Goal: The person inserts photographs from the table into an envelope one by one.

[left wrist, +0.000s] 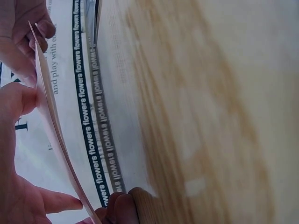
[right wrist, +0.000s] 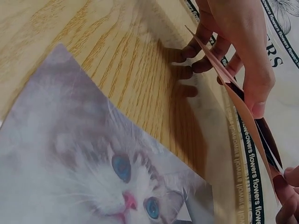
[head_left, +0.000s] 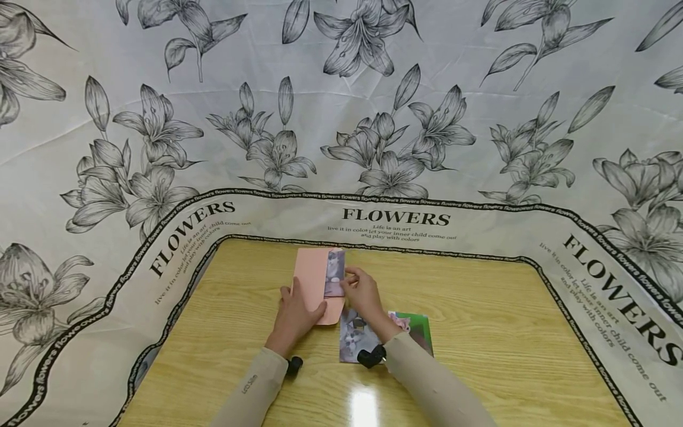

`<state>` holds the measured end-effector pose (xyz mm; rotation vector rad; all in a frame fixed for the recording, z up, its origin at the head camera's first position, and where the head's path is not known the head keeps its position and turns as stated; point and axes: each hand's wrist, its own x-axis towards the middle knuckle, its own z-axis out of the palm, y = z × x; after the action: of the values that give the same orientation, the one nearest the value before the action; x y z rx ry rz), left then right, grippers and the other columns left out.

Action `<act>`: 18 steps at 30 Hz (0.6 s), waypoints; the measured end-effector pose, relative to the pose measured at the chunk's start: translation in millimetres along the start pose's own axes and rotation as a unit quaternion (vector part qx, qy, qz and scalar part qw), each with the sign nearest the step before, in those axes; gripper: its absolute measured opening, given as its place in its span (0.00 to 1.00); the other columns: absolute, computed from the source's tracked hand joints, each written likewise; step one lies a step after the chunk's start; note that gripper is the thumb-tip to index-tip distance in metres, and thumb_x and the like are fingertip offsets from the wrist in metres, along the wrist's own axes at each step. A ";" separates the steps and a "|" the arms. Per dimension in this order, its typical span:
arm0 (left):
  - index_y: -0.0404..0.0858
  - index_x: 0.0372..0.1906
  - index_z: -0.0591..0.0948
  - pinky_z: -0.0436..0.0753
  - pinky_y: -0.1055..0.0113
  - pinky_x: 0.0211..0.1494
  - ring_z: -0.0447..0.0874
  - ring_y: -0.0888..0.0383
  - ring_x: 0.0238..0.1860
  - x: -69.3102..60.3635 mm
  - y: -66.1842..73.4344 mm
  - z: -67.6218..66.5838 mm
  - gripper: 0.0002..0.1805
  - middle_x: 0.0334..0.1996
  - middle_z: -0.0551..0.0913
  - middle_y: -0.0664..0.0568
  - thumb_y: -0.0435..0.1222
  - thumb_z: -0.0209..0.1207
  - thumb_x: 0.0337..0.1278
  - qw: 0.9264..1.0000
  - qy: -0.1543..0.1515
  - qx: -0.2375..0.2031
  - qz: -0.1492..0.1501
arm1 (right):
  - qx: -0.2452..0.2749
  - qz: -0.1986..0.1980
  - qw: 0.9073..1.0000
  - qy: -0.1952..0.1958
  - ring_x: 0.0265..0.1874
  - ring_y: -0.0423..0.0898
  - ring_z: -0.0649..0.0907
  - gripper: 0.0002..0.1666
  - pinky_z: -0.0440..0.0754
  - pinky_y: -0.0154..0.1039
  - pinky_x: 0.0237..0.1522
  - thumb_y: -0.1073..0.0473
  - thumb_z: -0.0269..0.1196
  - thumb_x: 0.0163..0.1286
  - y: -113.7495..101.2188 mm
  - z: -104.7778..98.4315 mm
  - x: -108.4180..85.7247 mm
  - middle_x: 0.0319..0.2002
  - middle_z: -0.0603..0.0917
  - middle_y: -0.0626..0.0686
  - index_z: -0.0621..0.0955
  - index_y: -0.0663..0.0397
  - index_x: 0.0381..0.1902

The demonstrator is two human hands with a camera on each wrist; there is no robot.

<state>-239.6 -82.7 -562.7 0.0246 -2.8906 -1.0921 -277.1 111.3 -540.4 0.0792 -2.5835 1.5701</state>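
Evidently, the left hand (head_left: pixel 299 311) gripped a pink envelope (head_left: pixel 308 276) raised over the wood-grain table (head_left: pixel 480 308), while the right hand (head_left: pixel 364 292) pinched a printed card (head_left: pixel 335 274) jutting from its open side. Nearer the person lay a kitten picture (right wrist: pixel 88 158) and a green-edged picture (head_left: pixel 423 326), the latter partly covered by the right sleeve (head_left: pixel 421 373). Lily-printed cloth (head_left: pixel 299 216) bordered the table's far edge.

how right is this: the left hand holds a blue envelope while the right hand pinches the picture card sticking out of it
One slip: the envelope is pink, not blue, as the head view shows. The left hand does hold it while the right hand pinches the picture card sticking out.
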 end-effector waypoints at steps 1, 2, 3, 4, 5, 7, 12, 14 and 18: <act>0.27 0.85 0.51 0.81 0.39 0.60 0.75 0.26 0.59 0.2 -0.2 0.2 0.63 0.68 0.61 0.23 0.59 0.69 0.62 1.000 0.001 0.001 0.001 | -0.002 -0.001 1.000 0.000 0.29 0.43 0.82 0.23 0.78 0.35 0.24 0.64 0.69 0.74 -0.3 1.0 0.7 0.40 0.89 0.56 0.84 0.61 0.65; 0.27 0.85 0.51 0.81 0.39 0.60 0.75 0.26 0.59 0.3 -0.3 0.3 0.63 0.68 0.62 0.23 0.59 0.69 0.62 1.000 0.002 0.001 0.001 | -0.004 -0.006 1.000 0.000 0.29 0.43 0.82 0.23 0.78 0.35 0.24 0.65 0.70 0.74 -0.4 1.8 1.4 0.39 0.89 0.56 0.84 0.62 0.64; 0.27 0.85 0.51 0.81 0.39 0.60 0.75 0.26 0.59 0.5 -0.5 0.4 0.63 0.68 0.62 0.23 0.59 0.69 0.62 1.000 0.003 0.002 0.002 | -0.007 -0.008 1.000 0.001 0.29 0.43 0.82 0.22 0.78 0.35 0.25 0.65 0.70 0.73 -0.6 2.7 2.2 0.38 0.89 0.56 0.84 0.63 0.64; 0.27 0.85 0.51 0.81 0.39 0.60 0.75 0.26 0.59 0.6 -0.4 0.6 0.63 0.67 0.62 0.23 0.59 0.69 0.62 1.000 0.004 0.003 0.003 | -0.009 -0.009 1.000 0.001 0.29 0.43 0.82 0.22 0.78 0.35 0.25 0.65 0.70 0.73 -1.0 3.2 2.5 0.38 0.89 0.56 0.84 0.63 0.63; 0.27 0.85 0.51 0.81 0.39 0.60 0.75 0.26 0.59 0.5 -0.4 0.7 0.63 0.68 0.62 0.23 0.59 0.69 0.62 1.000 0.005 0.004 0.004 | -0.012 -0.011 1.000 0.001 0.29 0.44 0.82 0.22 0.78 0.36 0.25 0.65 0.70 0.72 -1.2 3.7 2.9 0.37 0.89 0.56 0.85 0.64 0.62; 0.27 0.85 0.51 0.81 0.39 0.60 0.75 0.25 0.59 0.4 -0.3 1.1 0.63 0.68 0.61 0.22 0.59 0.69 0.62 1.000 0.006 0.004 0.005 | -0.018 -0.015 1.000 0.001 0.30 0.45 0.82 0.21 0.78 0.36 0.27 0.66 0.70 0.71 -1.5 4.9 3.8 0.36 0.89 0.56 0.85 0.65 0.61; 0.26 0.85 0.51 0.81 0.39 0.60 0.76 0.25 0.59 0.7 -0.9 2.3 0.62 0.67 0.62 0.22 0.59 0.69 0.62 1.000 0.010 0.007 0.008 | -0.028 -0.006 1.000 -0.009 0.37 0.49 0.85 0.21 0.82 0.38 0.33 0.65 0.71 0.71 -4.3 8.8 5.4 0.36 0.89 0.55 0.85 0.64 0.60; 0.26 0.85 0.52 0.82 0.39 0.59 0.77 0.26 0.57 0.8 -1.1 2.4 0.62 0.67 0.62 0.22 0.59 0.69 0.62 1.000 0.012 0.010 0.009 | -0.032 -0.001 0.999 -0.013 0.39 0.50 0.87 0.21 0.84 0.39 0.34 0.65 0.71 0.71 -6.1 10.4 5.8 0.37 0.89 0.55 0.86 0.64 0.60; 0.26 0.85 0.52 0.82 0.40 0.58 0.77 0.27 0.56 1.2 -1.0 2.4 0.62 0.66 0.63 0.22 0.59 0.69 0.62 1.000 0.014 0.013 0.009 | -0.049 0.004 0.999 -0.011 0.39 0.50 0.88 0.20 0.85 0.40 0.36 0.64 0.71 0.71 -10.4 12.8 6.1 0.38 0.90 0.54 0.86 0.62 0.59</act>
<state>-240.9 -82.0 -565.1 0.0144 -2.8752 -1.0420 -283.1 95.2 -536.2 0.0784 -2.6762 1.4497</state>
